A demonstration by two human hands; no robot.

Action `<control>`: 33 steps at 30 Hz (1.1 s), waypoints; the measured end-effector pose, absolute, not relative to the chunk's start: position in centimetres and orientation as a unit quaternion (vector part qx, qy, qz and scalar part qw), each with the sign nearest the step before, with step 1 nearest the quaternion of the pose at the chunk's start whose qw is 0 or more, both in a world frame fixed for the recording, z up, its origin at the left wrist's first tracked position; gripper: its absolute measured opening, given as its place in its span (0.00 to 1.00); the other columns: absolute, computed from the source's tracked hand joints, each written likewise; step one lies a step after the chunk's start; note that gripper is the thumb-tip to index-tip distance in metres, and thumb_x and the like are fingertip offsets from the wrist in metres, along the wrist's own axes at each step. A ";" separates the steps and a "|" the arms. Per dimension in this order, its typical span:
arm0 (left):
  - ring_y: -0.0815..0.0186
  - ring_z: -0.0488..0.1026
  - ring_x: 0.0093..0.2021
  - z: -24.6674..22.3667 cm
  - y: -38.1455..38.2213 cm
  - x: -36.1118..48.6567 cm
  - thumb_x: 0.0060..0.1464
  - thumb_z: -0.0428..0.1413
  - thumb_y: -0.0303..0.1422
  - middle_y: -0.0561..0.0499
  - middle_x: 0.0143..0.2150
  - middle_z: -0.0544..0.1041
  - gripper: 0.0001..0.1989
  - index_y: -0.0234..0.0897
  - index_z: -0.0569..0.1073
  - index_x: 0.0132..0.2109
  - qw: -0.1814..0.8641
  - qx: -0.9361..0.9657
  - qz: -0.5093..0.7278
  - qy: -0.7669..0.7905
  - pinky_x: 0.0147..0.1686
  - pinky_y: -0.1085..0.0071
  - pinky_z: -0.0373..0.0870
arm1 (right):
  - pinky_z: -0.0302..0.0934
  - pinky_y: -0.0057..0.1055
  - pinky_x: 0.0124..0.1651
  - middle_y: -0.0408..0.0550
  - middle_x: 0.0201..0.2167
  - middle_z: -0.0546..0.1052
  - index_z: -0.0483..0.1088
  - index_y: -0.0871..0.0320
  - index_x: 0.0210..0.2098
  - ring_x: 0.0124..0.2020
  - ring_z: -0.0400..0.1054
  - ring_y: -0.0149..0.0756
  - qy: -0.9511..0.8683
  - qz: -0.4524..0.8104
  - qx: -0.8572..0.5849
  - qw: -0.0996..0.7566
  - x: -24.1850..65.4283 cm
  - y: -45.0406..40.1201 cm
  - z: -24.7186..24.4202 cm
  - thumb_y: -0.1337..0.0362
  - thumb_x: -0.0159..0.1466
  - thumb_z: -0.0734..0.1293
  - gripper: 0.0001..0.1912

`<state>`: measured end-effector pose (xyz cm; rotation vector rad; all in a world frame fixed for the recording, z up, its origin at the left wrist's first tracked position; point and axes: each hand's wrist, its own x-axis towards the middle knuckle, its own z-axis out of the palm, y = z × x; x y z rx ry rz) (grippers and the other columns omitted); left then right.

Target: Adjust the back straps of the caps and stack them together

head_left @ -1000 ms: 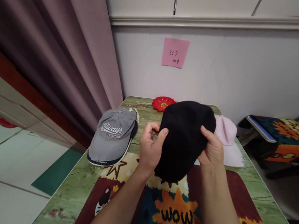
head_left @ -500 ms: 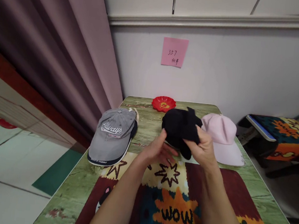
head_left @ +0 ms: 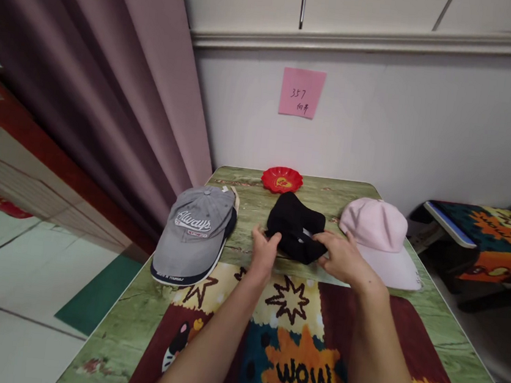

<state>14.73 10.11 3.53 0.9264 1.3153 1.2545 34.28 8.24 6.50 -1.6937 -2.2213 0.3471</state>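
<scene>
Grey cloth shows at the far left, a cap (head_left: 196, 228) lying brim toward the near edge of the green table (head_left: 120, 330), apart from both hands. Next comes the left hand (head_left: 264, 251), its thumb and fingers pinching the left side of the black cap (head_left: 296, 226). That cap sits between the hands — beyond the patterned mat (head_left: 287, 342), nearer than the red dish (head_left: 282, 180). Gripping its right side is the right hand (head_left: 340, 256) — just beside the pink cap (head_left: 377, 233).

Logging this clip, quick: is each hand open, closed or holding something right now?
Left hand: closed, fingers and thumb on the left edge of the black cap.
Right hand: closed on the cap's right edge.
</scene>
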 end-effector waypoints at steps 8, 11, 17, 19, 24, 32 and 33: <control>0.53 0.58 0.69 5.5 9.5 12.1 0.55 0.51 0.24 0.44 0.62 0.72 0.22 0.42 0.72 0.56 0.112 0.863 0.200 0.451 0.70 0.41 0.34 | 0.55 0.51 0.60 0.55 0.43 0.82 0.79 0.53 0.42 0.49 0.75 0.53 -0.784 0.136 -0.596 0.102 31.7 8.0 7.8 0.64 0.57 0.73 0.12; 0.55 0.67 0.61 5.1 9.6 11.8 0.60 0.54 0.30 0.44 0.51 0.77 0.14 0.39 0.74 0.52 0.106 0.857 0.194 0.466 0.69 0.42 0.40 | 0.61 0.38 0.44 0.53 0.34 0.82 0.79 0.53 0.38 0.39 0.77 0.48 -0.784 0.135 -0.598 0.098 31.0 8.2 8.4 0.65 0.62 0.68 0.07; 0.55 0.72 0.47 6.2 9.6 12.3 0.62 0.55 0.46 0.46 0.38 0.80 0.16 0.39 0.78 0.43 0.117 0.852 0.174 0.479 0.56 0.54 0.59 | 0.60 0.32 0.38 0.46 0.38 0.82 0.77 0.52 0.40 0.38 0.75 0.41 -0.765 0.179 -0.550 0.285 31.1 8.2 8.9 0.67 0.63 0.63 0.11; 0.57 0.74 0.45 6.7 9.5 12.4 0.64 0.53 0.43 0.45 0.38 0.80 0.14 0.39 0.79 0.42 0.119 0.845 0.170 0.493 0.52 0.58 0.61 | 0.60 0.32 0.38 0.44 0.38 0.82 0.76 0.52 0.40 0.36 0.73 0.40 -0.753 0.197 -0.536 0.328 31.3 8.2 8.9 0.66 0.62 0.63 0.11; 0.53 0.77 0.43 7.6 9.1 12.5 0.65 0.50 0.47 0.42 0.37 0.81 0.20 0.38 0.79 0.42 0.105 0.839 0.126 0.519 0.47 0.60 0.63 | 0.58 0.32 0.32 0.43 0.32 0.80 0.76 0.53 0.39 0.29 0.68 0.37 -0.723 0.225 -0.543 0.363 32.1 8.1 9.1 0.62 0.62 0.65 0.09; 0.50 0.79 0.41 7.2 8.4 13.6 0.65 0.50 0.38 0.39 0.39 0.81 0.15 0.36 0.72 0.53 0.111 0.800 0.058 0.586 0.40 0.60 0.69 | 0.51 0.29 0.27 0.39 0.21 0.67 0.67 0.56 0.25 0.23 0.57 0.30 -0.678 0.279 -0.532 0.423 32.3 8.3 8.7 0.46 0.62 0.69 0.21; 0.50 0.78 0.44 7.0 8.4 13.8 0.63 0.53 0.38 0.39 0.41 0.80 0.15 0.36 0.72 0.53 0.098 0.801 0.070 0.586 0.41 0.59 0.70 | 0.51 0.29 0.27 0.39 0.21 0.67 0.66 0.56 0.24 0.23 0.57 0.30 -0.675 0.282 -0.530 0.429 32.3 8.3 8.6 0.46 0.62 0.68 0.22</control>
